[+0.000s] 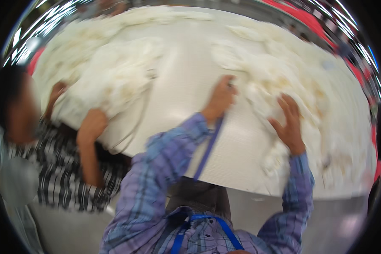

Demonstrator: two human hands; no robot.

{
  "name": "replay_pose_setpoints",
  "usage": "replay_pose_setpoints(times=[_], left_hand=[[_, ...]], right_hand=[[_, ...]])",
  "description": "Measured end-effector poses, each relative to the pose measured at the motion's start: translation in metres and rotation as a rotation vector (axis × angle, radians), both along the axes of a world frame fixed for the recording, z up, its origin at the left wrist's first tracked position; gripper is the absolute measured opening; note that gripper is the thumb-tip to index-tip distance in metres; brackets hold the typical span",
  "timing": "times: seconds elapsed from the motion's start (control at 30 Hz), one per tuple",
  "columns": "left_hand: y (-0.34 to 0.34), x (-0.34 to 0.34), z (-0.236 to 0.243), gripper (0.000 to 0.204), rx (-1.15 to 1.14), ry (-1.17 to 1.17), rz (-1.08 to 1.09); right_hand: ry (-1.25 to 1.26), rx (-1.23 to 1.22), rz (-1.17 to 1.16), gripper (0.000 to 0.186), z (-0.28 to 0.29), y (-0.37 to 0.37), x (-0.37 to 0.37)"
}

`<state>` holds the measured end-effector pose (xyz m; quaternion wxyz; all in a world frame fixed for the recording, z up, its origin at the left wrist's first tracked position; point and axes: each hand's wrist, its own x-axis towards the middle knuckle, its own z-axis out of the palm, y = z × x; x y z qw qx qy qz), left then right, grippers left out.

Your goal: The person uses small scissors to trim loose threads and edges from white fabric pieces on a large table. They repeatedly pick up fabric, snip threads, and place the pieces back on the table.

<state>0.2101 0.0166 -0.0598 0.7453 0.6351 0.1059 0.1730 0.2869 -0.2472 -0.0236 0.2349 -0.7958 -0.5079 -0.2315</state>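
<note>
My left hand (pixel 221 97) is closed above the table, at the left edge of a heap of white fabric (pixel 279 78). A small dark thing shows at its fingers, too blurred to name. From below this hand a blue strap (pixel 209 148) runs down to the table's near edge. Fingers spread, my right hand (pixel 290 125) is over the near part of the same heap; whether it touches the cloth I cannot tell. Motion blurs both hands and the fabric folds.
A pale table (pixel 178 84) curves in front of me. At the left, a co-worker's hands (pixel 93 125) are at another white fabric heap (pixel 118 76). A thin cord (pixel 139 116) lies near that heap. Red strips (pixel 305 19) run behind the table.
</note>
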Motion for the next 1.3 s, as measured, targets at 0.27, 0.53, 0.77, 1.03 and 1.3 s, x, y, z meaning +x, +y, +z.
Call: replay_pose_setpoints(times=[0.27,0.53,0.77,1.03,1.3], left_hand=[[0.012,-0.012,0.003,0.029,0.004,-0.079,0.039],[0.010,-0.014,0.006,0.030,-0.033,-0.121,0.046],[0.009,-0.014,0.007,0.027,0.006,-0.232,0.294],[0.018,0.004,-0.006,0.027,0.116,-0.363,0.589],[0.015,-0.004,-0.010,0.024,0.112,-0.237,0.531]], right_hand=[[0.078,-0.400,-0.047,0.047,-0.002,0.005,0.004],[0.089,-0.641,-0.196,0.041,0.034,-0.041,0.073],[0.194,-0.457,0.010,0.018,0.059,0.059,-0.022],[-0.015,-0.445,0.002,0.049,-0.024,0.179,0.021],[0.390,-0.343,-0.078,0.054,-0.037,0.116,0.087]])
